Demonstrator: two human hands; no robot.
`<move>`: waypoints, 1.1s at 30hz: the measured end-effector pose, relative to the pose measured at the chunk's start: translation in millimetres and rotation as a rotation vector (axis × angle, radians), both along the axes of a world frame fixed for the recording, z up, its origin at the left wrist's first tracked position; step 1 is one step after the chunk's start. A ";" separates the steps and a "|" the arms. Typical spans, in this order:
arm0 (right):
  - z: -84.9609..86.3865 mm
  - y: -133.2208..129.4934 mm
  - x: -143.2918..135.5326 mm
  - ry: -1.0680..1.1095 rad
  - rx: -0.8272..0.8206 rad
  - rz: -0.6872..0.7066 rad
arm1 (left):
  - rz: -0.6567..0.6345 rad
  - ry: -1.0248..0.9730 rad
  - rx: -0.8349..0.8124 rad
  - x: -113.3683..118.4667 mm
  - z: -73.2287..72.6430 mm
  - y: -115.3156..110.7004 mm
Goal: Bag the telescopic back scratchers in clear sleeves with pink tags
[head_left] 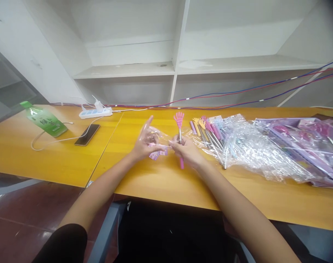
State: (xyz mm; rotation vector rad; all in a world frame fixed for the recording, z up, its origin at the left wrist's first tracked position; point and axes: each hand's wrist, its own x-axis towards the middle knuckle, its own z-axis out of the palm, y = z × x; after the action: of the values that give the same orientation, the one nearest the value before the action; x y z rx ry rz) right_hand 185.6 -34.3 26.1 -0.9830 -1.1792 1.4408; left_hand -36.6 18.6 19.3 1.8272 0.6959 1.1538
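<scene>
My right hand [186, 150] is closed round a pink back scratcher [179, 120] with a hand-shaped head, a metal shaft and a pink handle. It stands nearly upright in the picture, head away from me. To its left, my left hand [144, 144] has its index finger raised and the other fingers curled at a clear plastic bag [162, 137]. The bag stretches across to my right fingertips, which seem to touch its edge. Small pink printed cards [154, 155] show just below my left thumb; whether they touch it is hard to see.
More back scratchers [207, 129], pink and yellow, lie to the right beside a heap of clear plastic bags [254, 149]. Further right is a purple box [289, 146] of pink items. On the left are a green bottle [47, 120], phone [87, 134] and power strip [96, 113].
</scene>
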 end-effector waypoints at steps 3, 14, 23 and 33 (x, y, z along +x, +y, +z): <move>-0.5 -0.6 -2.7 0.027 -0.018 0.000 | -0.094 0.027 -0.068 -2.0 6.0 -2.4; -6.3 2.9 -4.8 0.023 -0.011 0.007 | -0.103 0.120 -0.053 6.7 -6.1 -9.1; -2.1 12.3 25.6 -0.249 0.314 -0.113 | 0.066 -0.037 -0.194 2.9 0.4 4.5; 2.6 14.7 67.6 -0.543 0.275 0.198 | 0.081 -0.112 -0.208 -2.8 2.0 12.1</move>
State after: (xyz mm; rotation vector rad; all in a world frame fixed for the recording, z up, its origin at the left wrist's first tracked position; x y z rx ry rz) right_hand 253.1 -19.6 28.7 -1.1194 -1.8601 1.1431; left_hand -39.4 30.7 21.3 1.5613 0.8004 1.1800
